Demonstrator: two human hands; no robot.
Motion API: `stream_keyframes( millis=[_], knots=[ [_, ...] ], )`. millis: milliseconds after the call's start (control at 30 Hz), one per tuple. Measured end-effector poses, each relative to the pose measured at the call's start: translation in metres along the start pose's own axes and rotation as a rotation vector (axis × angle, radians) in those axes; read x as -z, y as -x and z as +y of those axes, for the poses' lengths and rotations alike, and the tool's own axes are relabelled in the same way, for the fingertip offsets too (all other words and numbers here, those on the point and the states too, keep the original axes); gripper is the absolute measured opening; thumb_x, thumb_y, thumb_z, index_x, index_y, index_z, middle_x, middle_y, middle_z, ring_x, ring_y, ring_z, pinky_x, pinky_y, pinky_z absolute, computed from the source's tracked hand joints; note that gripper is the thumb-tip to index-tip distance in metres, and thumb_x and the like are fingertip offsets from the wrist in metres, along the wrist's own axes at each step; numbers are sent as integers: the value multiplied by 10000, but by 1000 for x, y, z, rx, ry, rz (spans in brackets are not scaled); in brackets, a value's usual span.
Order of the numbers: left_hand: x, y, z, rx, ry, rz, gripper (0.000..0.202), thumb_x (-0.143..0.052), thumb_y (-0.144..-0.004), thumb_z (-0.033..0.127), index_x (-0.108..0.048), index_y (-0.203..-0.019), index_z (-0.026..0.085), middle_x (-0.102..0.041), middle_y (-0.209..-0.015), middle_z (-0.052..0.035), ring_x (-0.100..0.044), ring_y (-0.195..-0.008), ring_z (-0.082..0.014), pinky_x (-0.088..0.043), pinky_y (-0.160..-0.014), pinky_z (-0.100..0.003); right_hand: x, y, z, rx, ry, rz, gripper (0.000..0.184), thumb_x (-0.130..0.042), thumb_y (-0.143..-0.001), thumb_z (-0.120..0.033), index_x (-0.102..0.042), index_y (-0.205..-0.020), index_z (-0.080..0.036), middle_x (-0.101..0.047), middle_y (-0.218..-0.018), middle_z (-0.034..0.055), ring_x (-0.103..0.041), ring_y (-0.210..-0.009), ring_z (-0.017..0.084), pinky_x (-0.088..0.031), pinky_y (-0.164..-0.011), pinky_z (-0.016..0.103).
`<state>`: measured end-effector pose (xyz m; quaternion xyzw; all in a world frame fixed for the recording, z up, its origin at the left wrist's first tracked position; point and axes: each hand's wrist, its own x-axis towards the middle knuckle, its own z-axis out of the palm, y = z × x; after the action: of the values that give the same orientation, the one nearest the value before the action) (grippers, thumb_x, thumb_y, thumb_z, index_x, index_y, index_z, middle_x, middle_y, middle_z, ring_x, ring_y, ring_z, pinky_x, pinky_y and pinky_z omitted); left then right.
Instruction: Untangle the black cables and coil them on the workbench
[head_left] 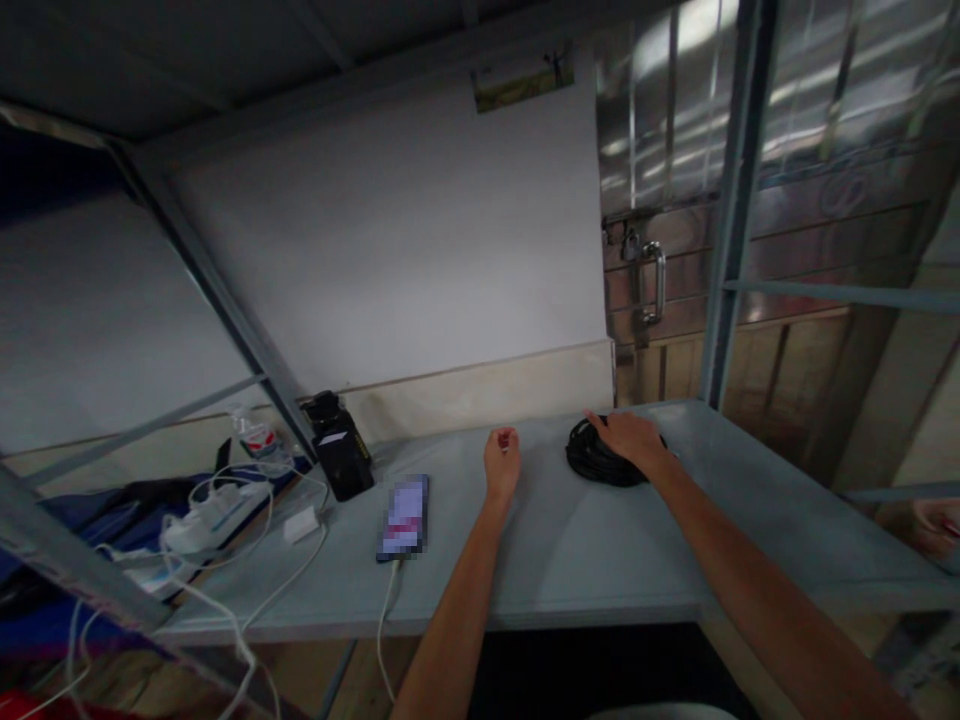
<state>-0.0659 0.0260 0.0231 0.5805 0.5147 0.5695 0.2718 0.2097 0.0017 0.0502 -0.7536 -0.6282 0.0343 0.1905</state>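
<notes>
A coil of black cable [600,462] lies on the grey shelf surface [585,565], right of the middle. My right hand [628,438] is over the coil and grips its upper side, with one finger reaching across to the left. The undersides of its fingers are hidden. To the left of the coil, my left hand [502,460] is held apart from it, its fingers curled into a closed shape. Whatever is in those fingers, if anything, is too small to make out. A phone [403,518] with a lit screen lies farther left, a white cable plugged into its lower end.
At the left stand a black box-like object [339,450] and a clear plastic bottle [256,432]. A white charger [301,524], a power strip [217,515] and tangled white cords lie near them. Metal frame posts [731,220] flank the shelf; behind it is a white wall [420,240].
</notes>
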Motion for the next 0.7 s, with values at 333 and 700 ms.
stream_keyframes(
  millis=[333, 700],
  knots=[
    [5, -3, -2, 204, 398, -16, 417, -804, -881, 565, -717, -1024, 183, -756, -1027, -114, -742, -919, -216, -583, -843, -345, 23, 13, -25, 69, -88, 313, 785, -222, -1154, -702, -790, -963, -194, -799, -952, 197, -774, -926, 275, -506, -828, 319],
    [5, 10, 41, 71, 447, -73, 600, -849, -804, 745, -704, -869, 167, -632, -761, -15, -590, -702, -140, -480, -690, -273, 14, 17, -39, 198, -138, 411, 685, -334, -1183, -585, -721, -784, -185, -756, -779, 114, -660, -707, 183, -300, -679, 303]
  ],
)
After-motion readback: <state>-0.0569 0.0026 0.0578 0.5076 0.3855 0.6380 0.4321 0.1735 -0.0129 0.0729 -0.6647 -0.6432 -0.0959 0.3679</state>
